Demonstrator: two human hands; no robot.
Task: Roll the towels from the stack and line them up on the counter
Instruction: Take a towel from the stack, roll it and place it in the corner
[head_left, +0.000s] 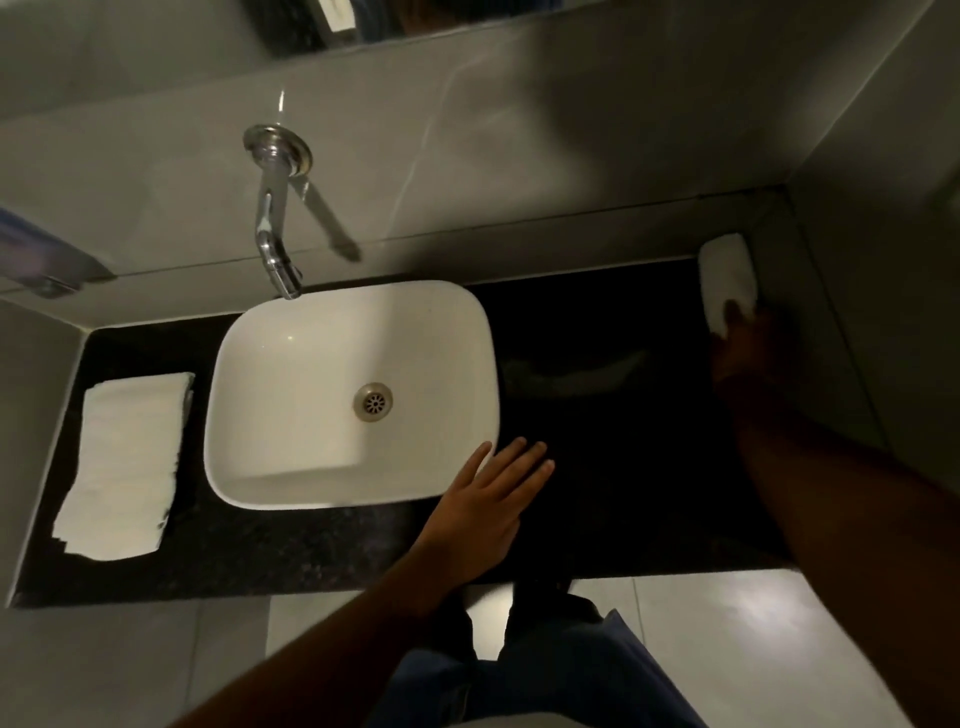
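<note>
Left hand (491, 506) lies flat, fingers spread, on the counter (613, 415); right hand (743, 348) (blurred) touches a rolled towel (724, 270), grip unclear.

A right hand (740, 345) touches a rolled towel (727, 278) in the counter (613, 415) corner; the left hand (491, 501) rests flat beside the basin (311, 395).

Left hand (485, 506): flat, fingers spread, palm down. Right hand (740, 348): arm extended far right, grip unclear, blurred.
</note>
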